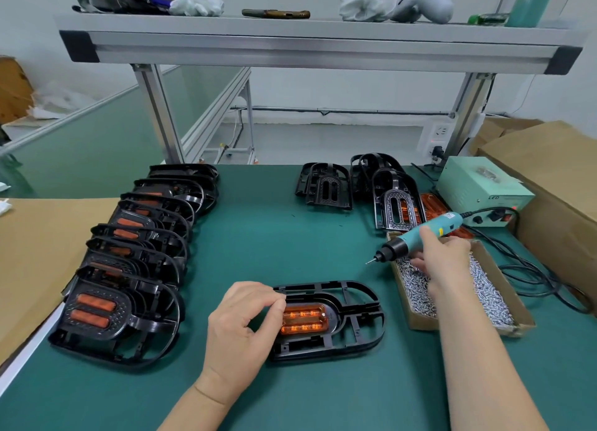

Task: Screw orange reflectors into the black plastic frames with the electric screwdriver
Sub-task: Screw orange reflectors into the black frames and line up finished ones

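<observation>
Nearest of all, the left hand (240,330) is curling its fingers, thumb and forefinger pinching the left end of the orange reflector (303,322); a screw may be between those fingertips, but it is too small to tell. The reflector is sitting in its recess in the black frame (355,330), which is lying flat on the green mat (274,236). Just right of the frame and a little beyond it, the right hand (445,262) is gripping the electric screwdriver (420,233) with the bit pointing down and left, back towards the frame, and clear of the mat. The lower fingers of that hand are dipping into the screws (484,295) in the cardboard box (416,324), which is lying near the frame's right end. Left of the frame, a row of fitted frames (129,269) is standing overlapped, orange showing through their faces, running away from the viewer. Beyond the frame, bare frames (326,185) are leaning in small clusters, and one of the rightmost is showing orange through its slots. Further right of those, a pale green power unit (478,188) is sitting with the screwdriver's black cable trailing from it. High above the frame, an aluminium shelf (310,42) is carrying white gloves and a phone
</observation>
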The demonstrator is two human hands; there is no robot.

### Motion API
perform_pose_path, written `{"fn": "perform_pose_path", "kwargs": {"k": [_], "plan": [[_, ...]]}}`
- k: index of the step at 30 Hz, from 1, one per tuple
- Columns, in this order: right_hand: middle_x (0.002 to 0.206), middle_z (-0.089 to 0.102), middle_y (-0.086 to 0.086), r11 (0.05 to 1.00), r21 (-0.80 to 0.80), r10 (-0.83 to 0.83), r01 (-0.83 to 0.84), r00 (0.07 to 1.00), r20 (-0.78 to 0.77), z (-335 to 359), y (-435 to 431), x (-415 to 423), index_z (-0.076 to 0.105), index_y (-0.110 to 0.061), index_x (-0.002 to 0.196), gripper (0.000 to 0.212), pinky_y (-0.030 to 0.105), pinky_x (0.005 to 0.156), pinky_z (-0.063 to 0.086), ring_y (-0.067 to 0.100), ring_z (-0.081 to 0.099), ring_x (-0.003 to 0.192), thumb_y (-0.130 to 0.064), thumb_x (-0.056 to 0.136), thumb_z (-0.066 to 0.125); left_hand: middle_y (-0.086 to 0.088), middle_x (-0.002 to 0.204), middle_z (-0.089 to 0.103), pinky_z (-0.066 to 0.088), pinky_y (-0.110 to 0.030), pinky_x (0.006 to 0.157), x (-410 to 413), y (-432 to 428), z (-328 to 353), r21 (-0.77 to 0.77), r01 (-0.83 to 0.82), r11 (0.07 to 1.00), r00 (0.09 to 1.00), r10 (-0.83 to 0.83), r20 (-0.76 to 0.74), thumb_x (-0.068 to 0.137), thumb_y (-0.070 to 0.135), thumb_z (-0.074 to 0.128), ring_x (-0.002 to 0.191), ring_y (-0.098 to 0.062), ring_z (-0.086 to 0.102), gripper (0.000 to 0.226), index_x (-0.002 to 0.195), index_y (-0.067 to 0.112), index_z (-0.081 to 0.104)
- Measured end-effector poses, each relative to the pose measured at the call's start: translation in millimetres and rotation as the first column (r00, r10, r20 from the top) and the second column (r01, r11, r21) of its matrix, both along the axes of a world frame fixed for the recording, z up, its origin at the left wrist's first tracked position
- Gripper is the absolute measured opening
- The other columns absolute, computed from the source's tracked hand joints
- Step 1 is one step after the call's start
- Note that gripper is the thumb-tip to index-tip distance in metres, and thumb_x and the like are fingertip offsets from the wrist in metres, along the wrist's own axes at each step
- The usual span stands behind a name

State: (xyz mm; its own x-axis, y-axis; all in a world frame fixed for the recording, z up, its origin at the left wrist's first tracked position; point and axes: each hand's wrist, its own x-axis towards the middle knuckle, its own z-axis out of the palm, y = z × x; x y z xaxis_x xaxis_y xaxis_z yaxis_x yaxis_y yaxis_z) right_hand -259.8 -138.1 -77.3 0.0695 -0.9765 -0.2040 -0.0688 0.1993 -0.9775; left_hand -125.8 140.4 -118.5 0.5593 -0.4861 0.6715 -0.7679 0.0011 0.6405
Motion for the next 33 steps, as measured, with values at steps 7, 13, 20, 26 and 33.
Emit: {"fn": "perform_pose_path", "kwargs": {"k": [7,13,20,26,33], "plan": [[0.097,0.062,0.007,0.986,0.168,-0.05,0.022,0.985,0.164,2.1,-7.3,8.2,0.039,-0.011,0.124,0.057,0.025,0.053,0.052,0.015,0.063,0.071,-0.026,0.086,0.079,0.015,0.087,0.068,0.046,-0.016,0.084,2.2,-0.1,-0.5,0.031,-0.017,0.999,0.999,0.018,-0.034,0.087,0.018,0.065,0.091,-0.01,0.064,0.009,0.085,0.015,0.073],[0.08,0.054,0.002,0.993,0.116,-0.029,-0.03,0.878,0.478,8.0,12.5,11.3,0.053,-0.013,0.114,0.034,0.02,0.047,0.049,0.008,0.054,0.056,-0.018,0.089,0.075,0.015,0.091,0.065,0.042,-0.01,0.084,3.0,0.1,-1.0,0.11,-0.069,0.991,0.989,0.083,-0.12,0.088,0.013,0.061,0.092,-0.008,0.062,0.01,0.09,0.02,0.068],[0.071,0.054,-0.003,0.98,0.141,-0.025,-0.139,0.617,0.786,41.5,55.3,28.1,0.056,-0.016,0.096,0.021,0.02,0.053,0.05,0.007,0.054,0.056,-0.019,0.086,0.074,0.016,0.091,0.066,0.042,-0.008,0.082,3.2,-1.2,-2.0,0.128,-0.085,0.988,0.967,0.112,-0.229,0.093,0.005,0.065,0.095,-0.009,0.062,0.024,0.088,0.028,0.064],[0.064,0.051,-0.003,0.946,0.089,0.124,-0.313,0.601,0.79,51.1,97.8,50.3,0.059,-0.018,0.095,0.026,0.02,0.049,0.039,0.01,0.047,0.052,-0.019,0.076,0.076,0.008,0.079,0.06,0.042,-0.018,0.074,3.3,-0.6,-0.3,0.13,-0.061,0.99,0.957,0.095,-0.274,0.1,0.015,0.056,0.082,-0.018,0.058,0.025,0.075,0.023,0.057],[0.061,0.054,-0.002,0.951,0.076,0.138,-0.301,0.63,0.764,50.7,120.2,76.7,0.057,-0.019,0.083,0.018,0.02,0.052,0.043,0.01,0.049,0.05,-0.01,0.083,0.073,0.008,0.082,0.06,0.043,-0.02,0.077,4.0,-1.1,-0.4,0.11,-0.02,0.994,0.95,0.053,-0.307,0.097,0.02,0.045,0.086,-0.019,0.058,0.024,0.076,0.018,0.057]]}}
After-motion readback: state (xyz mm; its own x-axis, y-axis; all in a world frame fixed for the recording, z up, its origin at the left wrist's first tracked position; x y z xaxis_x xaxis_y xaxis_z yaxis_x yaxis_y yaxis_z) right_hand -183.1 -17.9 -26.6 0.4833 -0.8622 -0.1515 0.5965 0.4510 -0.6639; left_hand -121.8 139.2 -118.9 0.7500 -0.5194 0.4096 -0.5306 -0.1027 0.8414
